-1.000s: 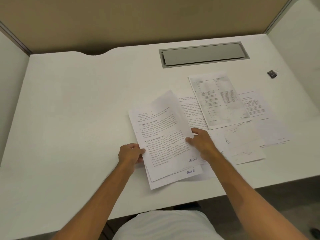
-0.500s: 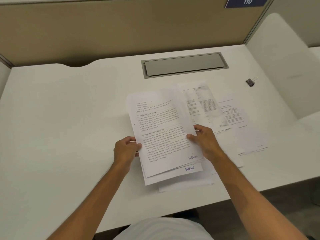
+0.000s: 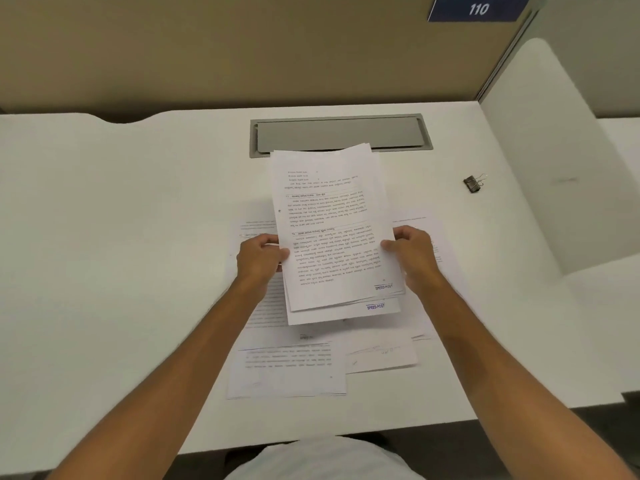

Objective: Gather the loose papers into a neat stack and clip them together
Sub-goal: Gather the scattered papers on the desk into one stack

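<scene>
A bundle of printed sheets [image 3: 332, 223] is held up off the white desk [image 3: 121, 271], its edges uneven at the bottom. My left hand [image 3: 259, 256] grips its left edge and my right hand [image 3: 412, 252] grips its right edge. Under the bundle, more loose papers [image 3: 287, 372] lie spread flat on the desk, partly hidden by the bundle and my forearms. A black binder clip [image 3: 472, 183] lies on the desk at the far right, well away from both hands.
A grey cable flap [image 3: 341, 133] is set into the desk behind the bundle. A beige partition [image 3: 242, 46] bearing a blue sign reading 110 backs the desk. A white side panel [image 3: 540, 168] stands at the right.
Both hands have lifted the bundle off the desk and squared it more upright between them. The view has tilted up, showing the partition sign.
</scene>
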